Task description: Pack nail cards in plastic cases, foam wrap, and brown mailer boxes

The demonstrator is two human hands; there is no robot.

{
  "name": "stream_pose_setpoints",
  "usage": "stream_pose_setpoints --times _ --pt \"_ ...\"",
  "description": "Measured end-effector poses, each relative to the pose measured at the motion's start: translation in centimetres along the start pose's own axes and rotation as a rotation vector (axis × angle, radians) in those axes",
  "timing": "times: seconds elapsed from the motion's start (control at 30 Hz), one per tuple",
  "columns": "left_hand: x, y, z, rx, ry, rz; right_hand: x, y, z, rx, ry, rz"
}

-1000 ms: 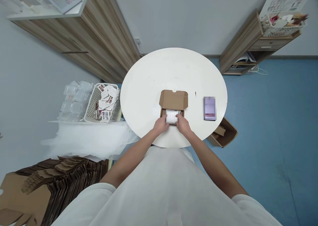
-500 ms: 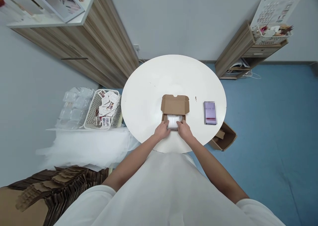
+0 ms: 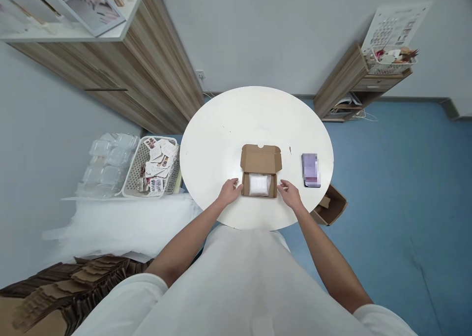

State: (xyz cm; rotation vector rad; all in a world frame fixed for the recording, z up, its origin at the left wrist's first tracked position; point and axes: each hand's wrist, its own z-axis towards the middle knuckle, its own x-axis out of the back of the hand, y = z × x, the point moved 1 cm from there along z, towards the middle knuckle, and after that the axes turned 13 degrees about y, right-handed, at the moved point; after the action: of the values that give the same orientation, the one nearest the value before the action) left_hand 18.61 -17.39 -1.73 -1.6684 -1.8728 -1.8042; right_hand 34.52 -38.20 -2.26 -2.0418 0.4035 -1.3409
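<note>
On the white round table point(image 3: 217, 129) lies a small brown cardboard box point(image 3: 261, 160) with its lid raised and tilted back. Inside the box rests a white wrapped packet point(image 3: 258, 185), with clear or whitish wrapping showing at its edges. My left hand point(image 3: 230, 191) is at the box's left side, fingers apart and holding nothing. At the right side is my right hand point(image 3: 289, 194), also open, its fingertips close to the box wall. Whether the fingertips touch the cardboard I cannot tell.
Purple cards point(image 3: 310, 169) lie in a stack on the table's right. A white basket point(image 3: 130, 181) of printed cards stands left, near clear plastic cases point(image 3: 110, 161), white sheets point(image 3: 121, 223) and folded cardboard point(image 3: 73, 287). An open carton point(image 3: 337, 209) sits on the floor at right.
Both hands have let go of the white packet and moved outward to either side of the box. The packet stays in the box. The view has shifted slightly.
</note>
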Motion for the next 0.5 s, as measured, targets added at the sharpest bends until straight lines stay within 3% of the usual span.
stream_pose_setpoints --times 0.2,0.5 --pt "-0.5 -0.4 -0.2 0.046 -0.041 -0.318 -2.4 0.0 -0.2 -0.135 -0.103 0.2" --pt "0.9 -3.0 -0.6 0.122 0.066 -0.263 -4.4 -2.0 -1.9 -0.095 -0.128 0.192"
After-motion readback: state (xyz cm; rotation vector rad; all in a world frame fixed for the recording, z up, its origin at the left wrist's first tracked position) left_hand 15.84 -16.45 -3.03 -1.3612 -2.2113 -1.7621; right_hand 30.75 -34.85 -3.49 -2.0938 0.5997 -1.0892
